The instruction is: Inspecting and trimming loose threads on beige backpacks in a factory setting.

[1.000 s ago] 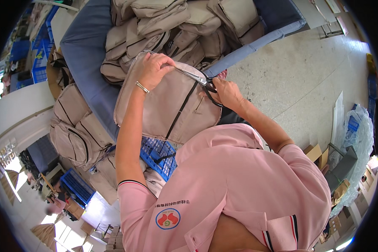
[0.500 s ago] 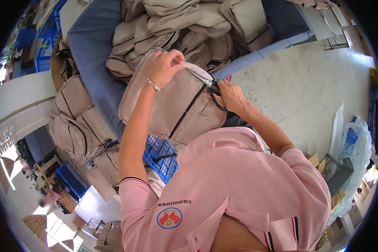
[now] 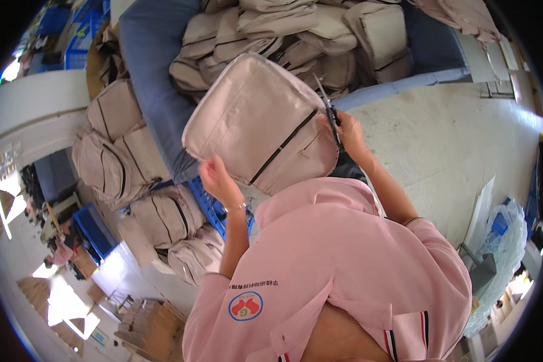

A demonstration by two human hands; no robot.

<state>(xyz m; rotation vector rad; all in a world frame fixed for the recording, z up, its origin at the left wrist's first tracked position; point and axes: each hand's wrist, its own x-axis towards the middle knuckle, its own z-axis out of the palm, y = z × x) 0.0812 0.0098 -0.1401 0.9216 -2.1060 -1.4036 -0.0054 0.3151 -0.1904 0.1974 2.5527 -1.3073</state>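
A beige backpack (image 3: 247, 114) with a black zipper strip is held up in front of me, its broad side facing me. At its lower left edge is my left hand (image 3: 220, 184), fingers closed on the rim and slightly blurred. My right hand (image 3: 350, 136) grips a pair of scissors (image 3: 333, 117) with black handles at the right edge of the backpack. Their metal blades point up and away, past the fabric's edge. Part of the right hand's fingers is hidden behind the handles and fabric.
Ahead, a large blue fabric-sided bin (image 3: 154, 78) holds a heap of beige backpacks (image 3: 277, 24). More backpacks (image 3: 111, 151) are piled at the left, near a blue plastic crate (image 3: 205, 202). Clear plastic wrapping (image 3: 501, 259) stands on the right.
My left hand has moved from the backpack's top edge down to its lower left edge. The scissors have swung from lying across the top right edge to pointing upward.
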